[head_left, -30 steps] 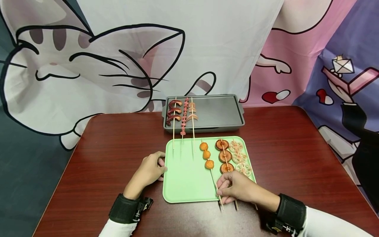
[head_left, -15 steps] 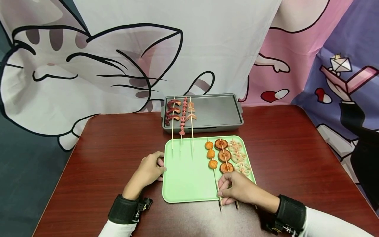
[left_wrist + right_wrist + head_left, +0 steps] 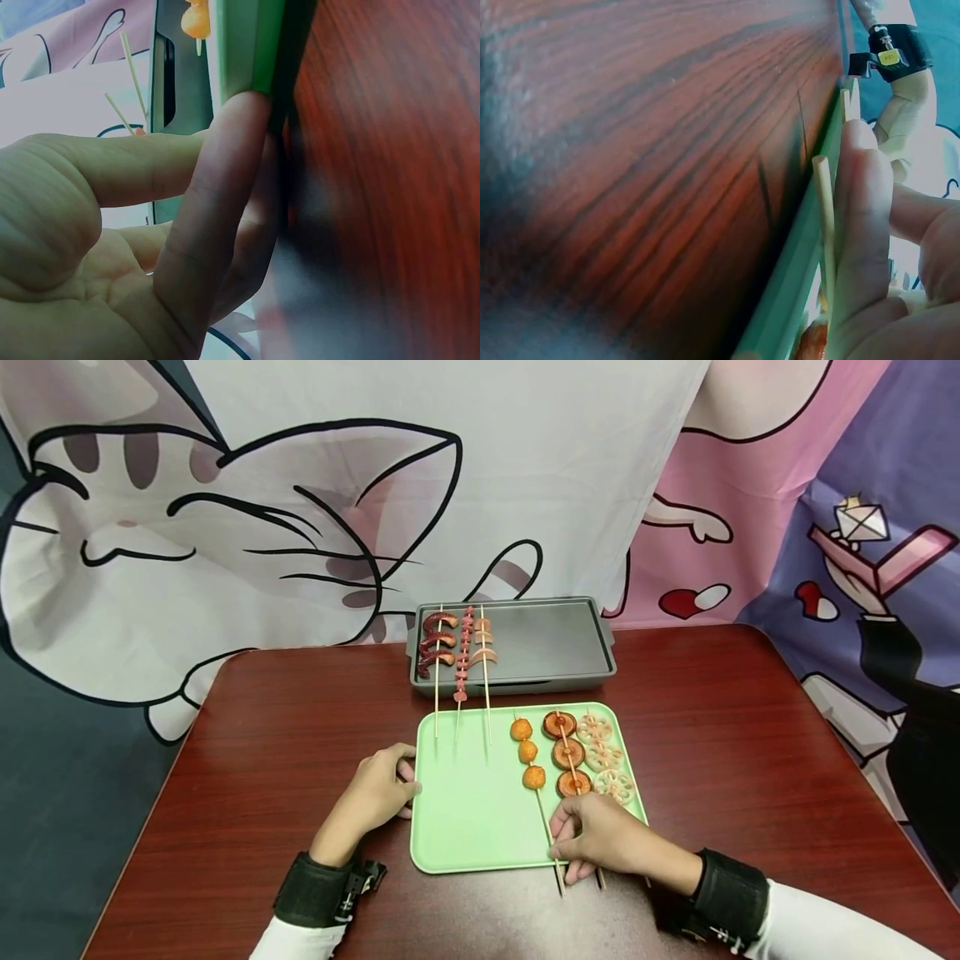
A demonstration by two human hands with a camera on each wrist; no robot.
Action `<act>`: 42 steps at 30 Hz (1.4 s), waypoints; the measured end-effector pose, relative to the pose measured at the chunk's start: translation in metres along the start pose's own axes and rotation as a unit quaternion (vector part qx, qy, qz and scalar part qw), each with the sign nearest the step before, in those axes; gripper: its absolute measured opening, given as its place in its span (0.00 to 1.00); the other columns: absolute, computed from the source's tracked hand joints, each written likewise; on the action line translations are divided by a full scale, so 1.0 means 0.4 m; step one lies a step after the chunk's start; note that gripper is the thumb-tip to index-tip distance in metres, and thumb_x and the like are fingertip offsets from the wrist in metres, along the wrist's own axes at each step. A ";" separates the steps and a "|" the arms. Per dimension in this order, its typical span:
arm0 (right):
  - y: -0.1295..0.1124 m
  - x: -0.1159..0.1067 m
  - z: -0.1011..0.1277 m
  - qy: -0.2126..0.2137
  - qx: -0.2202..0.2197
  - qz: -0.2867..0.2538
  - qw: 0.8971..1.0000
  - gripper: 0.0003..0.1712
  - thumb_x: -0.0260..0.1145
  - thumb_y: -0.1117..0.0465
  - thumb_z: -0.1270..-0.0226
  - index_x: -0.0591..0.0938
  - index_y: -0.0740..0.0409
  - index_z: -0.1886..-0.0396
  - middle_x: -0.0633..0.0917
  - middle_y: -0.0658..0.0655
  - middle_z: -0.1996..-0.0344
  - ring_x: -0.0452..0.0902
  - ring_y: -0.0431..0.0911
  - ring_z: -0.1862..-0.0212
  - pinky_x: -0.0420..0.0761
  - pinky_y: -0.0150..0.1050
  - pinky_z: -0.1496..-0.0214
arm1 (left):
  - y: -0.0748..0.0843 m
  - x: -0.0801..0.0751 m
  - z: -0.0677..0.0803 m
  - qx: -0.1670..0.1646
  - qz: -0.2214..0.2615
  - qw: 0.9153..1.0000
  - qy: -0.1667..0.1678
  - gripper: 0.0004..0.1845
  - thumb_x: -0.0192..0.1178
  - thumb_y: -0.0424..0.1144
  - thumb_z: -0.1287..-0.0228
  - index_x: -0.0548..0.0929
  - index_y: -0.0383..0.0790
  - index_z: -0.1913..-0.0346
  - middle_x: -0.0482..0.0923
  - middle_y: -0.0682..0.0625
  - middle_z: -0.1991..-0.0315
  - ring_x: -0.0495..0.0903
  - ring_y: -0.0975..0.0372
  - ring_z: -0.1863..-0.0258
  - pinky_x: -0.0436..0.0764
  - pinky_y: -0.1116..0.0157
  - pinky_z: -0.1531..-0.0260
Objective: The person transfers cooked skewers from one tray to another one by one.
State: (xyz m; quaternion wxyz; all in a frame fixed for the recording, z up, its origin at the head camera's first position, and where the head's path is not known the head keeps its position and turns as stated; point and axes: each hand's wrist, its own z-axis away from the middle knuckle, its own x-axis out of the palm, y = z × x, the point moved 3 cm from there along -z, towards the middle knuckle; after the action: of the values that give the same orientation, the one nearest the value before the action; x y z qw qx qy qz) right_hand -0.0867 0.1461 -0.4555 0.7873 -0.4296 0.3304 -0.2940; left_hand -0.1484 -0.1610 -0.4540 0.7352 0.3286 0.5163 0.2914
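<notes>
Red-brown worktop (image 3: pixel 300 702), cartoon cloths (image 3: pixel 555 468) behind.
My left hand (image 3: pixel 381 787) grips the green tray (image 3: pixel 472 827); my right hand (image 3: pixel 600 835) pinches a ball skewer (image 3: pixel 534 777); grey pan (image 3: pixel 551 643) beyond.

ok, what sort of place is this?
Probably a staged indoor recording spot, not a working kitchen: a cartoon-print cloth hangs behind the table, and black straps with small fittings sit on both wrists.
</notes>
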 end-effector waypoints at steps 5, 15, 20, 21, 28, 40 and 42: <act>-0.007 0.001 0.000 0.004 -0.009 0.022 1.000 0.10 0.73 0.70 0.36 0.81 0.68 0.60 0.87 0.55 0.75 0.86 0.46 0.80 0.89 0.40 0.77 | -0.001 -0.002 0.000 -0.005 -0.001 1.000 0.000 0.24 0.63 0.22 0.37 0.76 0.26 0.37 0.75 0.42 0.65 0.79 0.59 0.80 0.88 0.63 0.81; -0.040 -0.020 0.025 0.004 -0.049 0.123 0.991 0.10 0.74 0.65 0.34 0.84 0.64 0.58 0.86 0.52 0.78 0.84 0.43 0.80 0.87 0.35 0.79 | 0.001 -0.001 -0.002 -0.007 0.002 1.000 0.003 0.24 0.64 0.22 0.38 0.77 0.27 0.37 0.75 0.42 0.65 0.79 0.59 0.80 0.88 0.63 0.81; -0.078 -0.055 0.041 0.018 -0.097 0.155 0.983 0.07 0.71 0.66 0.31 0.84 0.64 0.57 0.87 0.50 0.76 0.85 0.39 0.77 0.86 0.31 0.73 | 0.000 -0.002 -0.002 -0.005 -0.001 1.000 0.005 0.24 0.64 0.22 0.37 0.77 0.26 0.37 0.76 0.42 0.65 0.80 0.59 0.80 0.88 0.63 0.81; -0.085 -0.064 0.043 0.025 -0.106 0.162 0.981 0.07 0.71 0.66 0.31 0.84 0.64 0.57 0.88 0.48 0.75 0.85 0.37 0.75 0.86 0.30 0.71 | 0.000 -0.001 -0.002 -0.005 -0.001 1.000 0.005 0.24 0.64 0.22 0.37 0.77 0.26 0.37 0.76 0.42 0.65 0.80 0.59 0.80 0.88 0.63 0.81; -0.111 -0.121 0.049 0.072 -0.162 0.195 0.965 0.09 0.74 0.61 0.32 0.86 0.56 0.55 0.89 0.39 0.68 0.84 0.31 0.63 0.86 0.30 0.59 | 0.000 0.000 -0.002 -0.006 -0.002 1.000 0.002 0.24 0.63 0.22 0.37 0.77 0.26 0.37 0.76 0.42 0.65 0.80 0.58 0.79 0.88 0.63 0.81; -0.119 -0.194 0.049 0.121 -0.165 0.140 0.969 0.12 0.73 0.57 0.30 0.86 0.50 0.49 0.90 0.51 0.62 0.86 0.44 0.64 0.86 0.34 0.67 | -0.001 0.001 0.000 -0.009 -0.002 1.000 -0.001 0.24 0.64 0.23 0.37 0.77 0.27 0.36 0.75 0.42 0.65 0.80 0.58 0.78 0.88 0.63 0.81; -0.118 -0.206 0.046 0.134 -0.176 0.137 0.966 0.13 0.72 0.58 0.30 0.86 0.52 0.48 0.91 0.52 0.60 0.87 0.41 0.60 0.86 0.33 0.62 | -0.001 0.001 0.000 -0.009 -0.001 1.000 -0.001 0.24 0.64 0.23 0.37 0.76 0.27 0.36 0.75 0.42 0.65 0.80 0.58 0.78 0.88 0.63 0.81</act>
State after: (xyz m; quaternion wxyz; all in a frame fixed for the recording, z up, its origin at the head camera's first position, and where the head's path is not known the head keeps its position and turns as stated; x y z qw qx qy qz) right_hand -0.1310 0.1949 -0.3849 0.6809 -0.4685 0.5350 -0.1751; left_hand -0.1483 -0.1611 -0.4545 0.7390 0.3212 0.5136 0.2949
